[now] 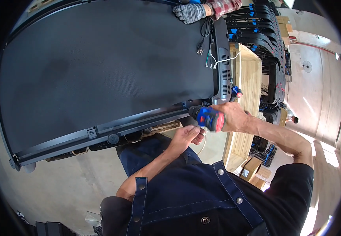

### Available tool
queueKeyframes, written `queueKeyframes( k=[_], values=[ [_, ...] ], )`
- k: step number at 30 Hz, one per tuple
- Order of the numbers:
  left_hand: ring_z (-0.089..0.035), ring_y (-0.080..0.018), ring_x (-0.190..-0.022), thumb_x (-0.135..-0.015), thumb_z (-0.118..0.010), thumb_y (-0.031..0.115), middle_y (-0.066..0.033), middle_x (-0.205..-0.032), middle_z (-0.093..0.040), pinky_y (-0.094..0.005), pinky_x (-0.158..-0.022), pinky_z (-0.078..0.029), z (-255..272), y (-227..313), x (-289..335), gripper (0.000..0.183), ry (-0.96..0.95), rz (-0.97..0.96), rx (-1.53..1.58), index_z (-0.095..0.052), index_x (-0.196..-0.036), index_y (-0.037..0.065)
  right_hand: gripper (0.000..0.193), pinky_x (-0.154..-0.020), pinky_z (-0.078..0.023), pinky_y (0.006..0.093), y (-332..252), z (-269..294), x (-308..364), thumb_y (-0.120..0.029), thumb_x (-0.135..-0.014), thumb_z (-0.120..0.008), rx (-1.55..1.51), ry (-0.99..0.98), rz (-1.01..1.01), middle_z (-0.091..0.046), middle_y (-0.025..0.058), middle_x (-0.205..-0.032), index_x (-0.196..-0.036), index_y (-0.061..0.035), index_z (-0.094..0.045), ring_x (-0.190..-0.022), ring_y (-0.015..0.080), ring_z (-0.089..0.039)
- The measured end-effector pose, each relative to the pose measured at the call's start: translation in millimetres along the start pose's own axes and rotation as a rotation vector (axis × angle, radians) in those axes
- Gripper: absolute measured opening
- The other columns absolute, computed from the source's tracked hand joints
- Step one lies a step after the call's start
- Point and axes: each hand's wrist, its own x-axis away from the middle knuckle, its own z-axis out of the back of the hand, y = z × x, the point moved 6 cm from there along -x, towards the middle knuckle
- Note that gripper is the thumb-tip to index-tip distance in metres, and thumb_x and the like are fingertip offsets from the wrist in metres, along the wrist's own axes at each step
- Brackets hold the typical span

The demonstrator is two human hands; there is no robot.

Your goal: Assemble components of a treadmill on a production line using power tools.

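Note:
My right hand (233, 116) is wrapped round a blue, black and red cordless drill (209, 118). The drill's black nose points left, over the near right corner of a treadmill (111, 59) with a wide black belt. Just below the tool, my left hand (186, 139) has its thumb and fingers pinched together; whatever they hold is too small to make out. A pale cable (203, 146) hangs beside those fingers. Along the treadmill's near side runs a black metal frame rail (139, 129). Its grey end cover (224, 74) has vent slots.
At the far edge lies a co-worker's gloved hand (190, 13). Loose wires (210, 57) rest on the belt's right end. A wooden crate (251, 70) stands to the right, with a second blue-and-red power tool (237, 92) at its edge. Stacked black frames (257, 35) stand beyond.

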Motion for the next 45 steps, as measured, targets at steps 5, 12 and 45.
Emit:
queueKeyframes(
  k=[5, 12, 45],
  values=[
    [-0.062, -0.0089, -0.082, -0.105, -0.060, 0.032, -0.0035, -0.094, -0.069, -0.0263, -0.074, -0.051, -1, -11, 7, 0.034, 0.078, 0.077, -0.192, -0.069, -0.112, 0.001, 0.067, -0.076, -0.059, 0.0473, 8, 0, -3, -0.015, -0.064, -0.077, -0.033, -0.045, -0.030, -0.072, 0.0228, -0.087, -0.128, -0.0007, -0.065, -0.082, 0.0401, -0.072],
    [-0.070, -0.0236, -0.088, -0.095, -0.066, 0.012, -0.0116, -0.094, -0.072, -0.0342, -0.079, -0.054, -2, 87, 91, 0.017, 0.519, -0.434, -0.937, -0.071, -0.104, -0.002, 0.042, -0.082, -0.056, 0.0464, 18, 4, -1, -0.017, -0.069, -0.081, -0.202, 0.055, -0.014, -0.071, 0.0196, -0.089, -0.105, -0.0014, -0.066, -0.089, 0.0406, -0.069],
    [-0.055, -0.0314, -0.080, -0.080, -0.083, 0.033, -0.0111, -0.082, -0.054, -0.0433, -0.070, -0.045, 52, 204, 178, 0.036, 0.504, -0.746, -2.054, -0.062, -0.086, 0.005, 0.061, -0.107, -0.046, 0.0563, -85, -402, -155, -0.020, -0.082, -0.074, -0.770, 0.181, -0.836, -0.045, 0.0242, -0.142, -0.138, -0.0136, -0.051, -0.133, 0.0450, -0.048]
  ],
)
